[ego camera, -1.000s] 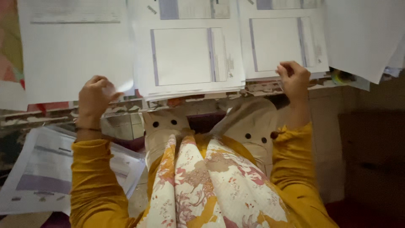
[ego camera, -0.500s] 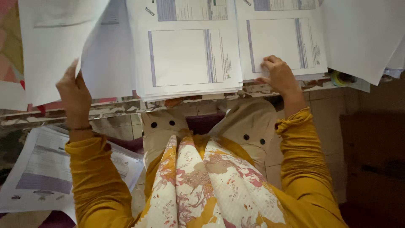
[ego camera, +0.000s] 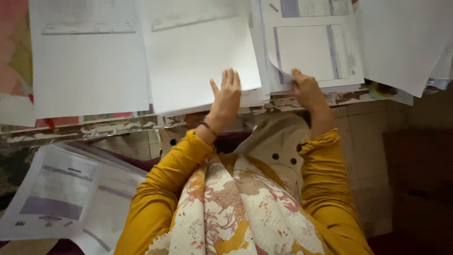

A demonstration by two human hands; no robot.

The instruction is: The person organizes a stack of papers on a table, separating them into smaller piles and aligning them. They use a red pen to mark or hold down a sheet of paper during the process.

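While our left hand (ego camera: 227,97) lay flat with fingers spread on the blank sheet (ego camera: 198,61) at the table's near edge, our right hand (ego camera: 306,89) pinched the curled corner of the printed form (ego camera: 314,52) just right.

This looks like a home used for paperwork rather than an office. Printed forms (ego camera: 311,52) and blank sheets (ego camera: 89,71) overlap across a counter (ego camera: 94,127) whose near edge is chipped and peeling. More forms (ego camera: 56,189) lie on the floor at the left, beside tiles (ego camera: 137,144) and a patterned cloth (ego camera: 16,56).
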